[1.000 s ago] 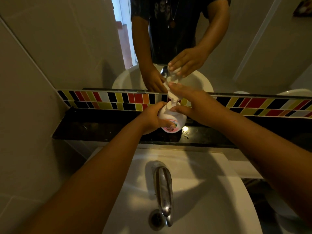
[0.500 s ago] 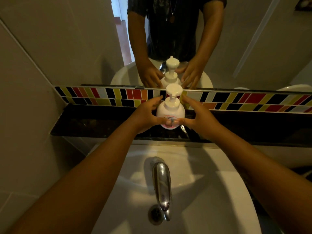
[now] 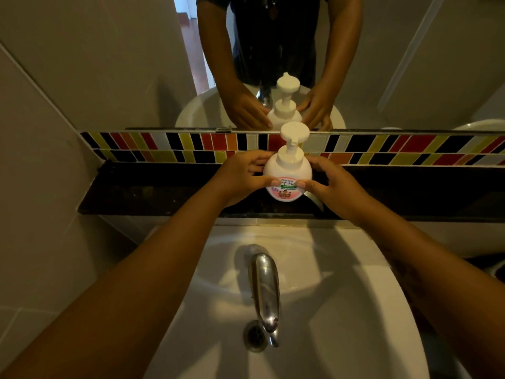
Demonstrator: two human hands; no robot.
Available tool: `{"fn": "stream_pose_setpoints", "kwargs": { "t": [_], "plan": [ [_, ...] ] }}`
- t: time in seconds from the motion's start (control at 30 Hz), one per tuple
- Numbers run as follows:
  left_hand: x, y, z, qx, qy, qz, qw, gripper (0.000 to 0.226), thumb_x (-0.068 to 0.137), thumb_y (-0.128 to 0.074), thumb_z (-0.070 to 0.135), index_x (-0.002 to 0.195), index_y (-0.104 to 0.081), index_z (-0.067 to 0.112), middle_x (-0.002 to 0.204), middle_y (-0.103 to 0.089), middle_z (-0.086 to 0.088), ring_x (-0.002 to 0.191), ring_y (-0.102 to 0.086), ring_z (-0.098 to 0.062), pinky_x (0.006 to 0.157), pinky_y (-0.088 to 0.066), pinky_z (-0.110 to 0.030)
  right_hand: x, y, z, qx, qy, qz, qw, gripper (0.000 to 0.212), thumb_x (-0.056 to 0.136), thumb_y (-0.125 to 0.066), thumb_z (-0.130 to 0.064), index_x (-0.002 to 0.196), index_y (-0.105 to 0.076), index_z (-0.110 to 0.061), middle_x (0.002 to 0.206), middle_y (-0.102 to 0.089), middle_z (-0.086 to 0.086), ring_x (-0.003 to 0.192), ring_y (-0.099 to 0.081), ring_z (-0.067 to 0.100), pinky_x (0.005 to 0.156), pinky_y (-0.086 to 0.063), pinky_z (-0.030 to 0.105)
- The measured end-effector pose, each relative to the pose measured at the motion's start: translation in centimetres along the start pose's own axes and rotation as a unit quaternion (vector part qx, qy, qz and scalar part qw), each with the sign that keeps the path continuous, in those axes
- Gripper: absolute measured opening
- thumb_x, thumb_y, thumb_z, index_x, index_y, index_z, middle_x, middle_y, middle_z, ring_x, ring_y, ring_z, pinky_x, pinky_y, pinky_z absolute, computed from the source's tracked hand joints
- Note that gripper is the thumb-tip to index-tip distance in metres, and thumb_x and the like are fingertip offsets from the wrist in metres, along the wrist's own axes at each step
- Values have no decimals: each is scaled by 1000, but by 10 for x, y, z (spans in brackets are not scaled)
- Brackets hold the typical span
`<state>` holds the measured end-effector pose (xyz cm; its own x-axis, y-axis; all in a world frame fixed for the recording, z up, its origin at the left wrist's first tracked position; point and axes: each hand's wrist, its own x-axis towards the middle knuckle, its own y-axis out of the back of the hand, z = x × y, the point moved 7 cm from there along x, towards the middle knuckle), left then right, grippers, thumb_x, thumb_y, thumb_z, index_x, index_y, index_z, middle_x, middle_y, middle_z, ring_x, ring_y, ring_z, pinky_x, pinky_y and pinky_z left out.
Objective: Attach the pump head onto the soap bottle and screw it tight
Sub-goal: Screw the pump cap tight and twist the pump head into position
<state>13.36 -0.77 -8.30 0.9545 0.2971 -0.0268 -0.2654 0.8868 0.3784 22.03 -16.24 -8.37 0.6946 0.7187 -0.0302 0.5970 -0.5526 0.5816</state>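
Note:
A round white soap bottle [image 3: 287, 170] with a pink label stands upright on the dark ledge [image 3: 153, 187] behind the basin. Its white pump head [image 3: 294, 132] sits on the neck, nozzle pointing away from me. My left hand [image 3: 240, 176] holds the bottle's left side, thumb on the label. On the opposite side my right hand [image 3: 333, 181] holds it too, thumb touching the label. Both hands and the bottle show again in the mirror [image 3: 410, 64].
A white basin [image 3: 341, 310] with a chrome tap [image 3: 265, 291] and drain [image 3: 254, 335] lies below my arms. A strip of coloured tiles [image 3: 164, 146] runs above the ledge. Grey wall tiles close in on the left.
One second ago my right hand was on the pump head at the top. It has dropped to the bottle's right side, and the bottle now stands upright between both hands.

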Motion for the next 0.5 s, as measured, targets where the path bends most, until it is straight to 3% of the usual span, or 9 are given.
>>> {"fn": "stream_pose_setpoints", "kwargs": {
  "t": [0.1,0.37,0.5],
  "plan": [
    [9,-13,8,-6,-4,0,1000,63,74,-80,13,130,-53,10,128,-63,-7,111,-64,-16,86,-56,-24,-5,15,4,8,-2,-3,1000,54,85,-62,-25,134,-42,-23,135,-52,2,113,-48,10,90,-43,27],
    [20,-41,16,-8,-1,16,1000,54,69,-84,12,116,-58,11,114,-64,-4,103,-64,-17,78,-57,-22,-13,42,22,5,-13,-11,1000,53,86,-61,-22,136,-42,-25,135,-53,0,115,-52,15,95,-49,35],
    [20,-42,15,9,-8,16,1000,53,70,-84,14,116,-57,12,115,-64,-4,103,-65,-17,79,-58,-22,-12,41,25,13,-14,-10,1000,54,87,-61,-21,136,-41,-25,135,-53,1,114,-52,15,89,-47,27]
  ]
}}
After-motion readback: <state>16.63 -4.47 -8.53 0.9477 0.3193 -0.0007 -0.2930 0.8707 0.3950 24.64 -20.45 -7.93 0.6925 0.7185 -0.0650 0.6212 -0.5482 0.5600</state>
